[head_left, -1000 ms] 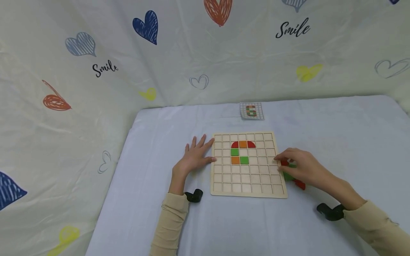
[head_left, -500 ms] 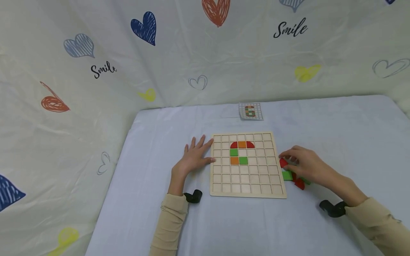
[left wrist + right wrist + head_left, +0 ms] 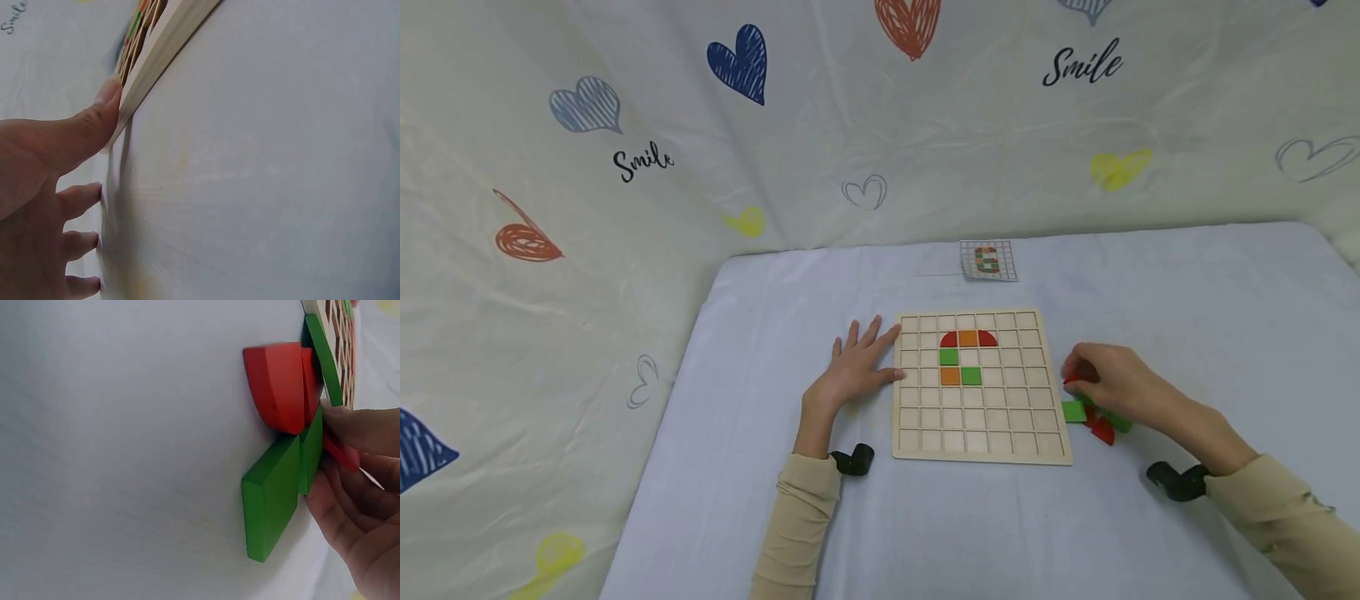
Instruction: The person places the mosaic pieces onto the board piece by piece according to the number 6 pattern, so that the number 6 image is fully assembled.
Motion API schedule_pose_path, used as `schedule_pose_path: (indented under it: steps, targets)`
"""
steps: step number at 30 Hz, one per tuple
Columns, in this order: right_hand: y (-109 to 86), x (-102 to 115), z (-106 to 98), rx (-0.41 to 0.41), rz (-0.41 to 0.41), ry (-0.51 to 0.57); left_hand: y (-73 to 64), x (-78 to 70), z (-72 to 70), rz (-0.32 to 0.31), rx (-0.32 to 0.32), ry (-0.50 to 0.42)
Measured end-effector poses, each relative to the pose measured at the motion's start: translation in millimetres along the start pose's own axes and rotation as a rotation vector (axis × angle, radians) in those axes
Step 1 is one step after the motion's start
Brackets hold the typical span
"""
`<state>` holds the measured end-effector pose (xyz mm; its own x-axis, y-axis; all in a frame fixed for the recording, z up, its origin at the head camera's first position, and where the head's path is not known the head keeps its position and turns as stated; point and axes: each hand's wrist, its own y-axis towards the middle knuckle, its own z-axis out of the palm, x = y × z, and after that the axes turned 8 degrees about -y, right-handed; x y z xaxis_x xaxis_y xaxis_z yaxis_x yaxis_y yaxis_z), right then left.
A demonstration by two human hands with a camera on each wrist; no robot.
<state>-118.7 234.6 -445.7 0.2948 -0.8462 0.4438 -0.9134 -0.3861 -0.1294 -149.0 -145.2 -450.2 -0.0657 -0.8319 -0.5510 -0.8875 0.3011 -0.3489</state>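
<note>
Board (image 3: 992, 397) lies on the surface (image 3: 752, 375); at its three o'clock we find the right hand (image 3: 1111, 382), fingers pinching a red piece (image 3: 345, 455); at nine o'clock, the left hand (image 3: 851, 371), fingers spread, touches its edge.

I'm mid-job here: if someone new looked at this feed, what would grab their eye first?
Probably the red, orange and green tiles set in the pale gridded board, near the middle of the head view. Just right of the board, the right hand pinches a red piece beside a cluster of loose green and red pieces. Behind everything, a dark blue heart stands out on the upper-left backdrop.
</note>
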Motion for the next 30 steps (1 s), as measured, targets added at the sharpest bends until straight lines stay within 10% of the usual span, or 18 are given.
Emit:
schedule_pose_path:
  steps: [30]
  targets:
    - [14.6,27.7,-7.3,-0.084,-0.083,0.147,-2.6,-3.4,-2.7,0.004,0.005,0.0]
